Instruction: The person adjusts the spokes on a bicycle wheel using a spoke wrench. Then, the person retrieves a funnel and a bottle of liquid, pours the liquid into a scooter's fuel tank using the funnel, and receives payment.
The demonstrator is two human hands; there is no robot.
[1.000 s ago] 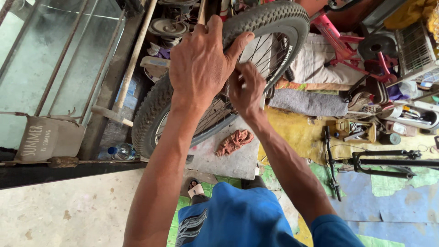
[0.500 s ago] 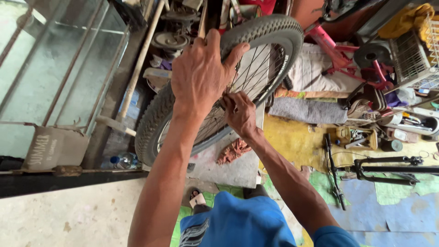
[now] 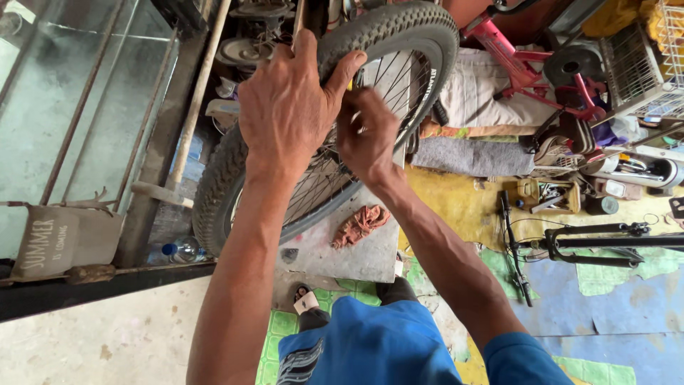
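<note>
A single head-worn camera looks steeply down from the person's own eye line, close over both forearms to a wheel [image 3: 335,121] held at arm's length. Beyond it the view faces forward across the workshop floor [image 3: 613,314], with the person's knees at the bottom edge.

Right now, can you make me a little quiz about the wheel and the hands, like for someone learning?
1. True or false: the left hand grips the tyre from above.
2. What lies on the grey slab under the wheel: A) a red rag, B) a hammer, C) a cup?
3. Where are the fingers of the right hand?

Key
1. True; it wraps over the tread.
2. A; the rag is crumpled on the slab.
3. At the spokes, just inside the rim; what they pinch cannot be seen.
</note>
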